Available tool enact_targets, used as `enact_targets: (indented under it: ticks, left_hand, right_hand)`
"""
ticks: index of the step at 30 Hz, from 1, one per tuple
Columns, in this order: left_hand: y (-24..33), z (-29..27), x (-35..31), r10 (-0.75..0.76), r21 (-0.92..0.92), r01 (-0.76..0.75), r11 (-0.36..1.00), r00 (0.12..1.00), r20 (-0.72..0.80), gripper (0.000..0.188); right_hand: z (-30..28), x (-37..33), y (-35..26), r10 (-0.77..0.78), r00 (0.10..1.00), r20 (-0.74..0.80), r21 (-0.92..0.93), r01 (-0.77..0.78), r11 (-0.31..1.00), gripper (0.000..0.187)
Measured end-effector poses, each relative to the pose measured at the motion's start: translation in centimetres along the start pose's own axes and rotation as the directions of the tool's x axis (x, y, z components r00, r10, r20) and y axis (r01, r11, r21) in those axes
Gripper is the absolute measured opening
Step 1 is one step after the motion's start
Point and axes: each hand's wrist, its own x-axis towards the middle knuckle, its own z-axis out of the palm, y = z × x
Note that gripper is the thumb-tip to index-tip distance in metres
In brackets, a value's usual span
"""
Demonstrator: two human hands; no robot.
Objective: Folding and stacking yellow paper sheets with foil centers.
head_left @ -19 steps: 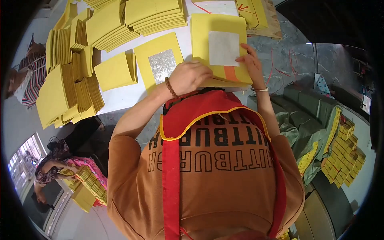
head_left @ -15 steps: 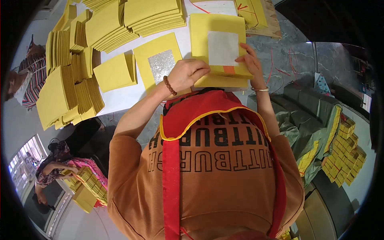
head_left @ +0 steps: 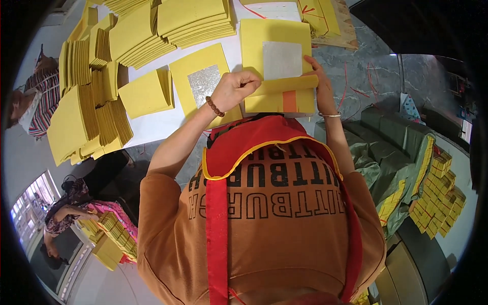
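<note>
In front of me lies a stack of yellow joss paper [head_left: 276, 31] with a silver foil square [head_left: 282, 59] on its top sheet. The near edge of that sheet is curled up into a fold [head_left: 290, 84], which covers the lower part of the square. My left hand [head_left: 236, 90] is closed, pinching the fold's left end. At its right end my right hand [head_left: 323, 85] grips the fold, some fingers lying along the stack's right edge and the thumb hidden. Below the fold an orange strip [head_left: 289, 101] shows on the yellow paper.
Left of the stack lies another foiled yellow sheet [head_left: 204, 81], partly behind my left hand. Beyond it stand a small folded stack [head_left: 146, 94] and several thick yellow stacks [head_left: 73, 114] on the white table [head_left: 152, 129]. Tied yellow bundles [head_left: 439, 201] are piled at right. Another person [head_left: 71, 213] handles bundles at lower left.
The sheet's near edge has been turned further up and away from me, now covering part of the foil square and exposing more orange strip. Both hands stay at its ends.
</note>
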Motion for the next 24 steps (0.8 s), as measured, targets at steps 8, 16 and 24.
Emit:
enact_targets:
  ticks: [8,16,24]
  left_hand:
    - [0.1,-1.1,0.3,-0.099,-0.11,0.108,0.988,0.991,0.086,0.028]
    - [0.3,-2.2,-0.3,0.443,0.725,-0.417,0.548,0.88,0.171,0.059]
    - [-0.4,-0.8,-3.3,0.596,0.582,-0.504,0.638,0.802,0.042,0.036]
  right_hand:
    - [-0.7,0.1,0.7,-0.141,0.983,0.116,-0.284,0.169,0.944,0.031]
    - [-1.3,0.4,0.6,-0.187,0.969,0.163,-0.258,0.225,0.94,0.018]
    - [-1.7,-1.7,-4.1,-0.233,0.897,0.376,-0.389,0.381,0.839,0.019]
